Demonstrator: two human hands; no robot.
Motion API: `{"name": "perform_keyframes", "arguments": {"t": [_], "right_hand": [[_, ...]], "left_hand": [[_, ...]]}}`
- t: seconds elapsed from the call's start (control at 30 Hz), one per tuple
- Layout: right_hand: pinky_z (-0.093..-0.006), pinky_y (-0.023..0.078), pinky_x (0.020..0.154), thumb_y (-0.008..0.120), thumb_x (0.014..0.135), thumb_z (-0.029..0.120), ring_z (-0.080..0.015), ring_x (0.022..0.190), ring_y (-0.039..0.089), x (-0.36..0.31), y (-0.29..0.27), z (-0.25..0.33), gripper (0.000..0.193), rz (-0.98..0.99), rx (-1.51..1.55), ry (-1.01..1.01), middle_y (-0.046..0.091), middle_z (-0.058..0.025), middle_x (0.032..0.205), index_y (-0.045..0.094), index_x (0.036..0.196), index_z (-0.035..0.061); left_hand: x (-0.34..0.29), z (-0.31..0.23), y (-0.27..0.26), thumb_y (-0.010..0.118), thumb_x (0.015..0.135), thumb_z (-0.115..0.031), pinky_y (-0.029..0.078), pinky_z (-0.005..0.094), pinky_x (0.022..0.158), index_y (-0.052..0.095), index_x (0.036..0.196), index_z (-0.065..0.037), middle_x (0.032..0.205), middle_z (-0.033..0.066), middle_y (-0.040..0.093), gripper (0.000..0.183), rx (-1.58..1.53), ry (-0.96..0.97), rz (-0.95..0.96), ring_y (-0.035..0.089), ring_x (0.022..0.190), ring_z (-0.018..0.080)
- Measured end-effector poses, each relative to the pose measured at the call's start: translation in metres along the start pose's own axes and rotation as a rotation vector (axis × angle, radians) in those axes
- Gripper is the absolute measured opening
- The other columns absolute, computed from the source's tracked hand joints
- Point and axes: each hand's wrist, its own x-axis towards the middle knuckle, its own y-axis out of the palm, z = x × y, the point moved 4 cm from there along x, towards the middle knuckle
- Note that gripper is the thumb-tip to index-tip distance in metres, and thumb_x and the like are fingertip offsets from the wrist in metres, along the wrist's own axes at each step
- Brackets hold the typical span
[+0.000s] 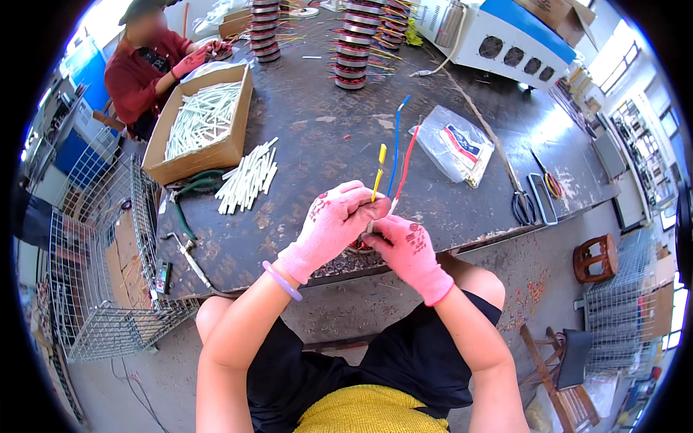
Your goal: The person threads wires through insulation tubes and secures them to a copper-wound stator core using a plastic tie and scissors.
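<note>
Both my hands wear pink gloves and meet at the table's near edge. My left hand [339,216] is closed around the lower part of a yellow wire [380,173], a blue wire [396,148] and a red wire [406,166], which stick up past its fingers. My right hand [410,252] pinches close beside it, near the wires' base; what lies between its fingertips is mostly hidden. A short white piece shows at the foot of the red wire. Under the hands, part of a round wound motor stator [361,247] shows, largely covered.
Left on the dark table [303,159] are a carton [244,108] of white sleeves, a loose sleeve pile [249,177] and a soldering iron [189,252]. Stacked stators [351,65] stand behind. Rightward lie a plastic bag [455,144] and scissors [523,206]. A co-worker [148,72] sits far left.
</note>
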Motion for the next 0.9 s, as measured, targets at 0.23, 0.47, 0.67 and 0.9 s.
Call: {"name": "perform_keyframes", "arguments": {"t": [0.23,0.47,0.67,0.9], "right_hand": [[-0.0427,0.052,0.068,0.069,0.086,0.021,-0.0327,0.083,0.065,-0.003,0.009,0.000,0.015,0.014,-0.108,0.003,0.064,-0.0109,0.090,0.063,0.088,0.0077],[-0.0415,0.052,0.069,0.070,0.085,0.019,-0.0327,0.081,0.065,-0.014,0.004,0.001,0.017,-0.057,0.025,0.039,0.065,-0.0115,0.088,0.066,0.096,0.0085],[-0.0323,0.052,0.061,0.079,0.078,0.024,-0.0223,0.066,0.065,-0.068,0.019,0.007,0.026,-0.134,-0.079,0.242,0.065,-0.0072,0.082,0.070,0.096,0.0073],[-0.0386,0.049,0.058,0.075,0.082,0.028,-0.0298,0.068,0.064,-0.055,0.042,0.011,0.021,-0.309,-0.205,0.176,0.063,-0.0089,0.079,0.065,0.088,0.0093]], "left_hand": [[-0.006,0.004,0.004,0.060,0.088,-0.001,0.050,0.0325,0.067,0.069,0.091,0.001,0.079,0.0091,0.060,0.010,-0.095,0.005,-0.056,0.062,0.073,0.0218],[-0.009,0.007,0.001,0.062,0.093,-0.008,0.049,0.0287,0.065,0.068,0.101,0.002,0.080,0.0026,0.063,0.014,-0.316,-0.289,0.119,0.058,0.073,0.0113],[-0.016,0.028,-0.020,0.076,0.077,-0.012,0.041,0.0422,0.107,0.066,0.114,-0.008,0.123,0.0089,0.062,0.039,0.185,0.128,0.367,0.050,0.130,0.0290],[-0.033,0.048,0.000,0.078,0.068,-0.017,0.040,0.0434,0.106,0.070,0.103,-0.014,0.111,0.0028,0.064,0.037,0.449,0.354,0.313,0.053,0.121,0.0291]]}}
